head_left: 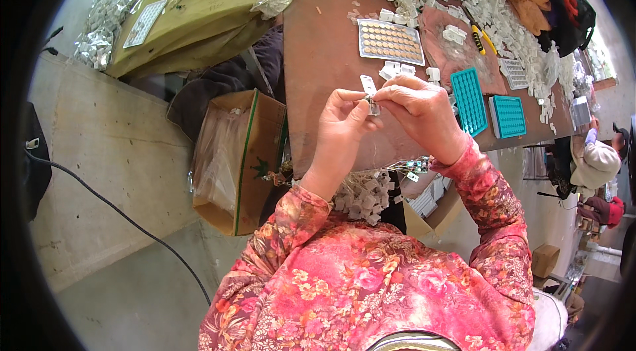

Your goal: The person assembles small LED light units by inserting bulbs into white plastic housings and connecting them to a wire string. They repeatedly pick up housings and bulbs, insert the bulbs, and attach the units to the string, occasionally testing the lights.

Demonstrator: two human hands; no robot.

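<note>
Over the near edge of the brown table point(318, 39), my left hand point(341, 122) pinches a small white plastic casing point(368, 84) with something small at its lower end. My right hand point(421, 109) meets it there, thumb and forefinger closed on the same piece. What sits between the fingertips is too small to make out. Just beyond my hands lie a few white casings point(397, 69). Farther off is a white tray of round, coin-like discs point(391, 41). To the right of my right hand are a teal tray with rows of slots point(469, 102) and a second teal tray point(507, 117).
White plastic pieces point(364, 198) are heaped at my lap; more point(490, 9) cover the table's far right. A yellow-handled tool point(478, 39) rests on a cloth. Cardboard boxes point(248, 159) stand below. A green-covered surface point(205, 13) is at left. Other people point(596, 162) are at far right.
</note>
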